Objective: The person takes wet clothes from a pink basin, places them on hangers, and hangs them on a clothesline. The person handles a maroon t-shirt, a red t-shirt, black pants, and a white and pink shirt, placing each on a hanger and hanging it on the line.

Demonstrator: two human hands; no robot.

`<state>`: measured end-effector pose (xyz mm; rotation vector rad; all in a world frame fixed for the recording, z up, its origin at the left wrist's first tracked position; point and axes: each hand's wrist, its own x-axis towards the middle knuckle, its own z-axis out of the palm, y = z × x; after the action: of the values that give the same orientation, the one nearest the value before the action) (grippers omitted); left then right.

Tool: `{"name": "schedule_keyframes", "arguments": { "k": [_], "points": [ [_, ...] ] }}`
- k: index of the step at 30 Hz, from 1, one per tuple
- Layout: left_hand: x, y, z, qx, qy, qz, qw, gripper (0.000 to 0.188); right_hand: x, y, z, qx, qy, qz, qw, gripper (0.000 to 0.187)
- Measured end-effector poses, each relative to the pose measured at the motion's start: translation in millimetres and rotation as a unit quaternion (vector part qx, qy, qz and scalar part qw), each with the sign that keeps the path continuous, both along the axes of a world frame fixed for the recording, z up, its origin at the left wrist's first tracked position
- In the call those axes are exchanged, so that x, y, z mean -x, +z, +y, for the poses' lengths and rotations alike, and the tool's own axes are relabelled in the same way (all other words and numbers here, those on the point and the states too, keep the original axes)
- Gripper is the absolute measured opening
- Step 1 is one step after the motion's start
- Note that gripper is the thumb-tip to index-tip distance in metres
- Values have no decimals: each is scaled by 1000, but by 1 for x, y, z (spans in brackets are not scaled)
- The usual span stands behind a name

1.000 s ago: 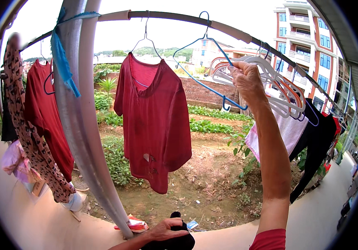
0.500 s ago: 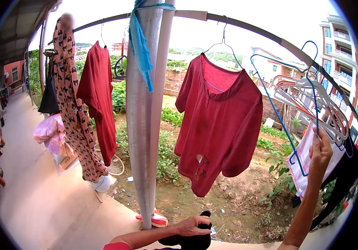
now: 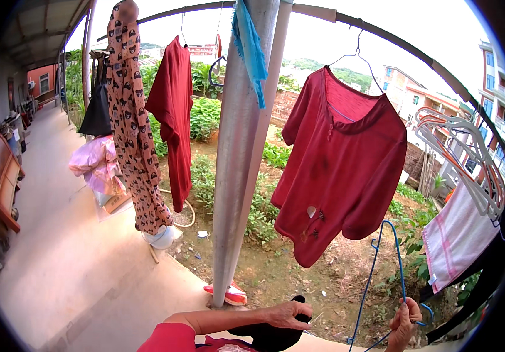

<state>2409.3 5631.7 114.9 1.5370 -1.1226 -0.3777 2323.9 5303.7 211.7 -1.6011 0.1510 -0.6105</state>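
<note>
Garden beyond; hands grip black cloth (left), blue hanger (right).

The clothes hanger is plain blue, the bundled cloth solid black. The short-sleeved blouse is deep red, with a pale drop-shaped motif and small dark ones low on its front. Dark animal heads (bears, by their round ears) dot the pinkish-tan garment. The towel is whitish with pink bands; the rag strip, turquoise.

Blue hanger in right fingers
</note>
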Motion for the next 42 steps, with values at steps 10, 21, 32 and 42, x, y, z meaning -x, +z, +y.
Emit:
{"name": "schedule_keyframes", "arguments": {
  "k": [10, 21, 32, 42],
  "points": [
    [-9, 24, -32, -20, -61, 16, 998, 21, 50, 23, -10, -238, 275, -301, 881, 20],
    [11, 93, -47, -58, -23, -32, 998, 31, 47, 11, -26, -243, 361, -321, 842, 24],
    [46, 99, -66, -153, -107, -134, 973, 28, 35, 40, -52, -183, 501, -355, 768, 23],
    [55, 115, -66, -187, -87, -99, 974, 25, 23, 3, -74, -270, 488, -319, 766, 26]
  ]
}}
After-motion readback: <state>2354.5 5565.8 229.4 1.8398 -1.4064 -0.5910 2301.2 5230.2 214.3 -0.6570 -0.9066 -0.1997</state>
